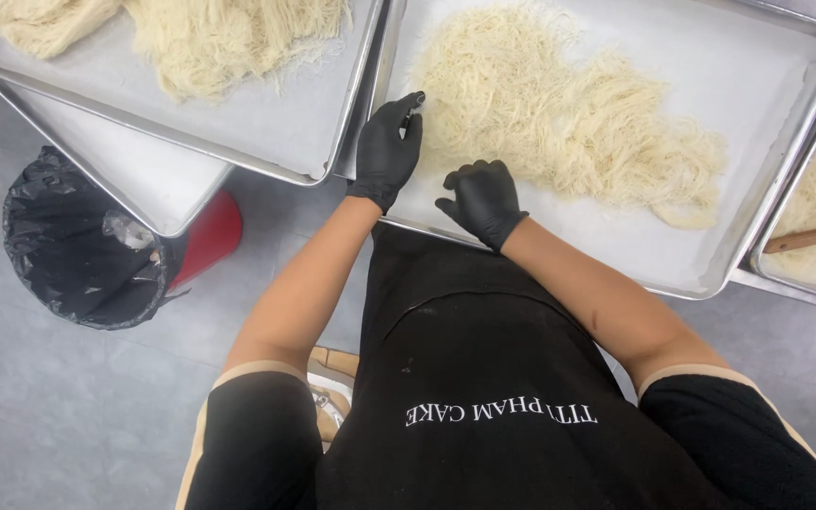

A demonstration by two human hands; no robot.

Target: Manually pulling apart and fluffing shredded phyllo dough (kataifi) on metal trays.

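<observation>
Left hand (387, 151) lay flat-fingered on strands' edge, holding nothing; right hand (482, 200) curled loosely, grip unclear; pale noodle strands (559, 123) sat on the middle metal tray (710, 274), partly spread, still clumped rightward.

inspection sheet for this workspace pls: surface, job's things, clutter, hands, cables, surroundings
Surface: metal tray lined with pale paper, in front of the person; further trays to both sides.
Job's things: pale thin strands spread loosely across the tray lining.
Clutter: wooden stick lying in the far right tray; strand pile in the upper left tray.
Hands: left hand and right hand, both in black gloves, at the near edge of the strands; whether either grip is closed on strands cannot be told.
Cables: nothing seen.
Surroundings: grey floor; red bin with black liner at the left, under a lower tray.
</observation>
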